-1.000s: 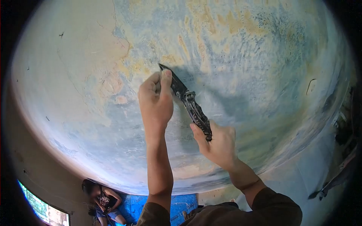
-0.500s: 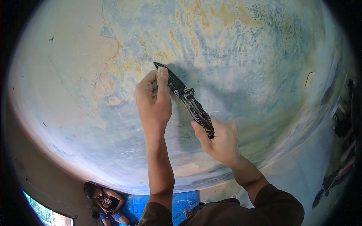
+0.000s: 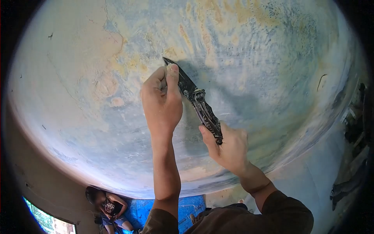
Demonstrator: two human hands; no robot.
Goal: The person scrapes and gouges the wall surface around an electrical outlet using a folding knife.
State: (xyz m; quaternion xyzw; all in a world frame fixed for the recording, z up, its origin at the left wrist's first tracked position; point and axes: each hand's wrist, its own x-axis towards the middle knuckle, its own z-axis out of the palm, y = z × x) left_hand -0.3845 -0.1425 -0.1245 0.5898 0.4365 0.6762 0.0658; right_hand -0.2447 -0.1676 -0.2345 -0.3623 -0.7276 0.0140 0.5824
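A black folding knife is unfolded and slants across the middle of the view, its tip up and to the left. My right hand is closed around the end of its handle. Near the tip, my left hand pinches the dark blade between thumb and curled fingers; pale dust marks the thumb. Behind both hands spreads a large painted wall, patchy blue, grey, cream and yellow, with cracks and flaked spots. The knife casts a shadow on it. Whether the blade touches the wall, I cannot tell.
Low on the left, a person sits beside a blue sheet on the floor. A bright opening shows at the lower left corner. Dark pieces of debris lie along the right side.
My left hand and the knife's tip have shifted slightly up and to the right. My right hand keeps its hold and has barely moved.
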